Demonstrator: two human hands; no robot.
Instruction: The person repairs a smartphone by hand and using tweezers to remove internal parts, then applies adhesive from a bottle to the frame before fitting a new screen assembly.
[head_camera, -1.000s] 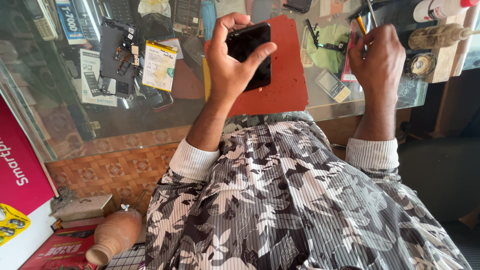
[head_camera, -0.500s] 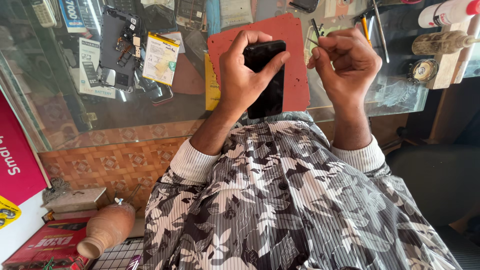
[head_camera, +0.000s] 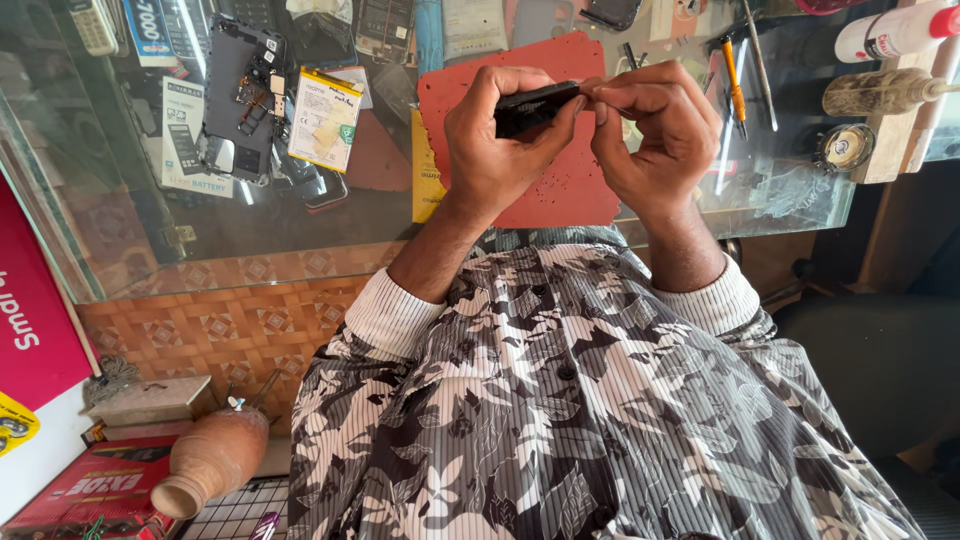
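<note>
Plainly, the left hand (head_camera: 500, 150) was clenched around a black phone (head_camera: 535, 105), tilted so that only its thin edge showed; its face and back were hidden behind the fingers. The right hand (head_camera: 655, 140) pinched the phone's end between thumb and forefinger, and whether something small sat in that pinch could not be made out. Both hands hovered above a red mat (head_camera: 560, 190) lying on the glass counter (head_camera: 250, 230), close to its near edge; much of the mat was covered by the hands. Toward the counter's left side lay an opened phone frame (head_camera: 240, 95) and a yellow-and-white battery (head_camera: 325, 118), with other parts beneath the glass blurred by reflections. Near the right edge stood a white bottle (head_camera: 895, 32), cut off by the picture's border, and a yellow-handled tool (head_camera: 733, 85) lay beside the right hand. A clay pot (head_camera: 210, 460) sat on the floor below the counter's left corner.
</note>
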